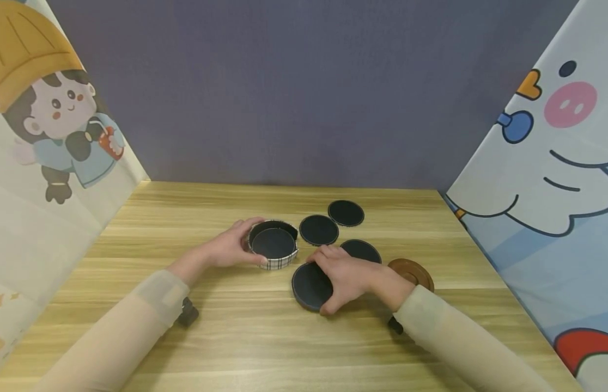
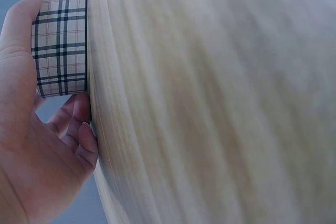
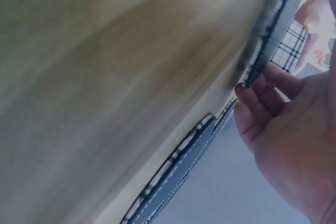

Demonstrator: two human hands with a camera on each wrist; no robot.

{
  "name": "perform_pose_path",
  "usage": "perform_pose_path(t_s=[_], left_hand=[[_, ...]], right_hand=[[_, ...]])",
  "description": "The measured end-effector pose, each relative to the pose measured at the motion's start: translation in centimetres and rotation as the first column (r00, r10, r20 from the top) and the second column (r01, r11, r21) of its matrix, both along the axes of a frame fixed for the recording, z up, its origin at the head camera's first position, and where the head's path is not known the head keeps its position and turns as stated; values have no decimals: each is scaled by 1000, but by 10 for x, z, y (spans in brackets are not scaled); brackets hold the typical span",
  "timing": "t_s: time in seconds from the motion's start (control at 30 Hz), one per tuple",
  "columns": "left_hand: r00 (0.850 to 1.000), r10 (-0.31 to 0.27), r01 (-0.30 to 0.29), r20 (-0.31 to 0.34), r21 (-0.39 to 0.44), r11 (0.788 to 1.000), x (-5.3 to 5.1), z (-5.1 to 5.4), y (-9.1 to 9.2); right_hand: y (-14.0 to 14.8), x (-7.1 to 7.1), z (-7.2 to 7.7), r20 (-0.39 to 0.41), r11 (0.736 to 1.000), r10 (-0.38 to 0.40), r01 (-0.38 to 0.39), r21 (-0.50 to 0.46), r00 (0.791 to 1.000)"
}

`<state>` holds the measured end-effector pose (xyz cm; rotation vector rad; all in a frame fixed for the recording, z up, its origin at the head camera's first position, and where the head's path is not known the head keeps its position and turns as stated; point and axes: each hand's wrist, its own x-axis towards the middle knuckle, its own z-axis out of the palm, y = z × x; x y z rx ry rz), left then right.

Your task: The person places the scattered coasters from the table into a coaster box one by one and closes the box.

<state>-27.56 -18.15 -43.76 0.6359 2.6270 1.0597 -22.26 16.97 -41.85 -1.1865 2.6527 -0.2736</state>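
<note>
My left hand (image 1: 235, 245) grips the side of a round plaid coaster holder (image 1: 280, 263), thumb at the near wall and fingers behind. A black disc lies inside the holder in the head view. The plaid wall (image 2: 60, 35) stands on the table in the left wrist view. To the right, my right hand (image 1: 352, 276) holds a round black coaster (image 1: 309, 286) by its edge, thumb at the near side and fingers at the far side. Pale stitching runs along this coaster's rim (image 3: 275, 32). Its lower side is mostly hidden.
Three more black coasters lie flat beyond my right hand: one near (image 1: 319, 230), one farther back (image 1: 346, 213), one partly behind the hand (image 1: 361, 249). A brown round object (image 1: 411, 272) sits by my right wrist, partly covered. A grey panel (image 1: 294, 98) closes the wooden table's (image 1: 245, 337) back.
</note>
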Motion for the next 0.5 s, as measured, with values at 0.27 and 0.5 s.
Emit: perform_pose_path(t_s=[0.27,0.5], left_hand=[[1000,0,0,14,16,1000,1,0,0],[1000,-3,3,-1,7,1000,1,-1,0]], right_hand=[[8,-2,5,-42,997,-15,12,-72,999],[15,-6,14,-64,988,-63,54,-143,996]])
